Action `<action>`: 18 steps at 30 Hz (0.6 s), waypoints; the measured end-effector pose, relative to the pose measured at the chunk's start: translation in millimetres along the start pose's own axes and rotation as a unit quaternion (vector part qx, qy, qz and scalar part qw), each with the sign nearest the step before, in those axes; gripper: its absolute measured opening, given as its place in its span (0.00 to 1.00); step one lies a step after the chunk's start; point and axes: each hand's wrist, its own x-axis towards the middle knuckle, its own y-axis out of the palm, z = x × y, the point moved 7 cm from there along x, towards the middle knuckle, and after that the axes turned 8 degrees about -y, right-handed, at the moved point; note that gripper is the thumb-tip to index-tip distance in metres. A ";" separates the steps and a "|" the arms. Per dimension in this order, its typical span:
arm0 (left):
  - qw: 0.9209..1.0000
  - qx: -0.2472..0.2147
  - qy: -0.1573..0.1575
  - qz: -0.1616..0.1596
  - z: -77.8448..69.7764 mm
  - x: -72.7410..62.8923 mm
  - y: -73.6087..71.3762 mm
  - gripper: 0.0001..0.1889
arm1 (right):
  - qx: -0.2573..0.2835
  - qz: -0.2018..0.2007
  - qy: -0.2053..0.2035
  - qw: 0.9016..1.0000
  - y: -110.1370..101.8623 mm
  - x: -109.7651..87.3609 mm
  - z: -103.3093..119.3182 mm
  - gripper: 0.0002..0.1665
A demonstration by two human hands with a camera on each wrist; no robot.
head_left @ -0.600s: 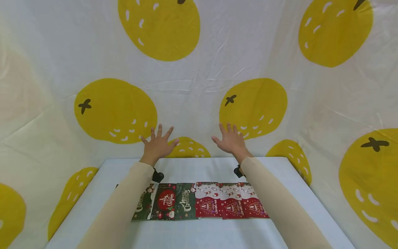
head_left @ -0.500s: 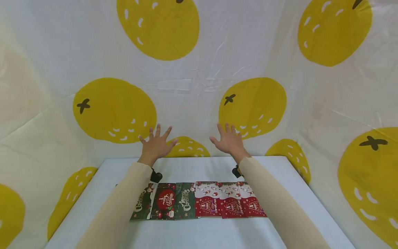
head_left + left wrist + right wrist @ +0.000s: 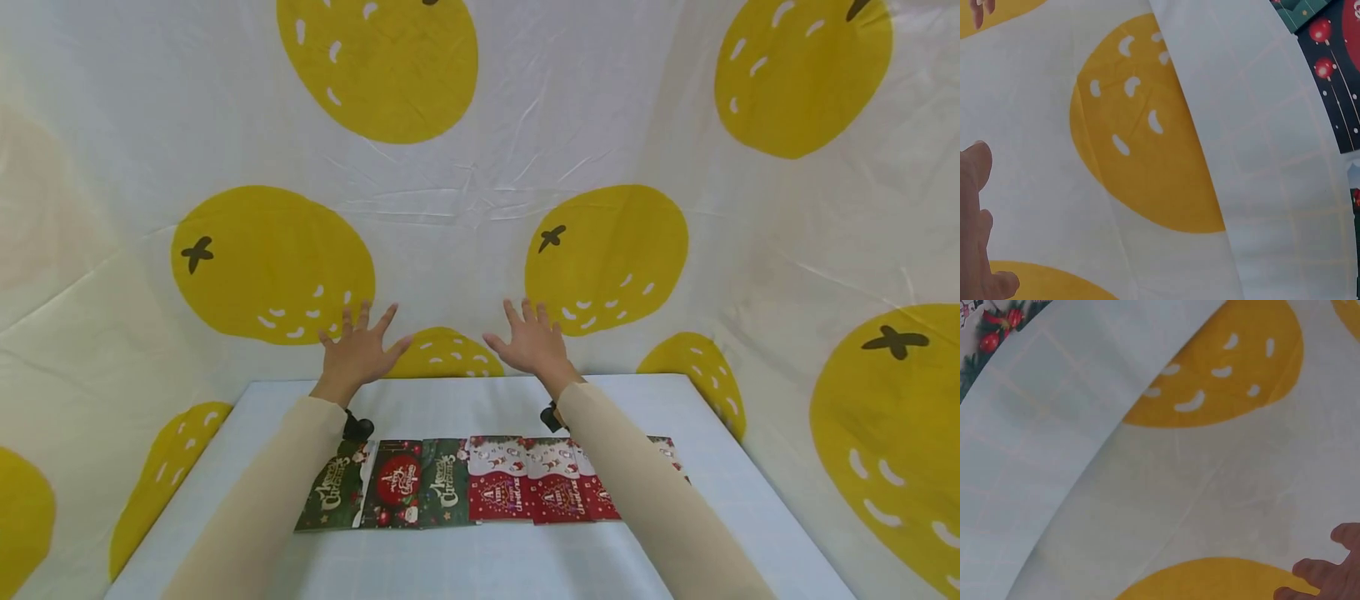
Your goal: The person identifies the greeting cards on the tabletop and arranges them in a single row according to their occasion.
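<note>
Both hands are raised beyond a row of Christmas cards, fingers spread and holding nothing. In the head view the left hand (image 3: pixel 356 354) appears above the left part of the row, and the right hand (image 3: pixel 534 346) above its right part. The row holds a green card (image 3: pixel 445 483), a dark card with a red circle (image 3: pixel 397 483), another green one partly behind the left sleeve, and several red-and-white cards (image 3: pixel 498 479), some overlapping. The right sleeve covers part of the right end. Each wrist view catches only part of its hand, the left (image 3: pixel 972 212) and the right (image 3: pixel 1338 575).
The cards lie on a white table (image 3: pixel 450 562) with a faint grid. A white cloth (image 3: pixel 465 267) printed with big yellow fruits hangs behind the table and at both sides. Small black devices (image 3: pixel 358 427) sit on both wrists, and the sleeves (image 3: pixel 255 492) are beige.
Both hands have shifted a little to the left in the head view, fingers still spread. More of the rightmost card shows past the right sleeve. The cards stay in their row.
</note>
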 end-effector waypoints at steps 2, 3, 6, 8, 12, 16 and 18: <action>1.000 0.000 -0.001 -0.005 5.1 -0.8 -0.8 0.44 | 0.003 -0.001 -0.006 1.000 2.4 0.3 6.1 0.51; 1.000 0.002 -0.003 -0.006 7.6 -1.2 -1.2 0.44 | 0.005 -0.002 -0.008 1.000 3.5 0.3 9.4 0.52; 1.000 0.006 -0.006 -0.010 15.9 -2.7 -2.0 0.45 | 0.016 -0.005 -0.015 1.000 8.3 1.2 19.3 0.51; 1.000 0.006 -0.006 -0.012 20.4 -4.1 -2.8 0.45 | 0.020 -0.005 -0.020 1.000 12.0 1.8 25.8 0.51; 1.000 -0.007 -0.009 -0.013 28.9 -8.4 -3.4 0.45 | 0.026 -0.001 -0.030 0.999 20.1 2.1 38.8 0.52; 1.000 -0.009 -0.016 -0.006 37.5 -13.3 -3.4 0.45 | 0.029 0.000 -0.038 0.999 27.5 1.8 51.6 0.51; 1.000 -0.007 -0.018 -0.004 41.6 -16.3 -3.7 0.46 | 0.031 0.000 -0.042 0.999 31.9 2.1 57.9 0.51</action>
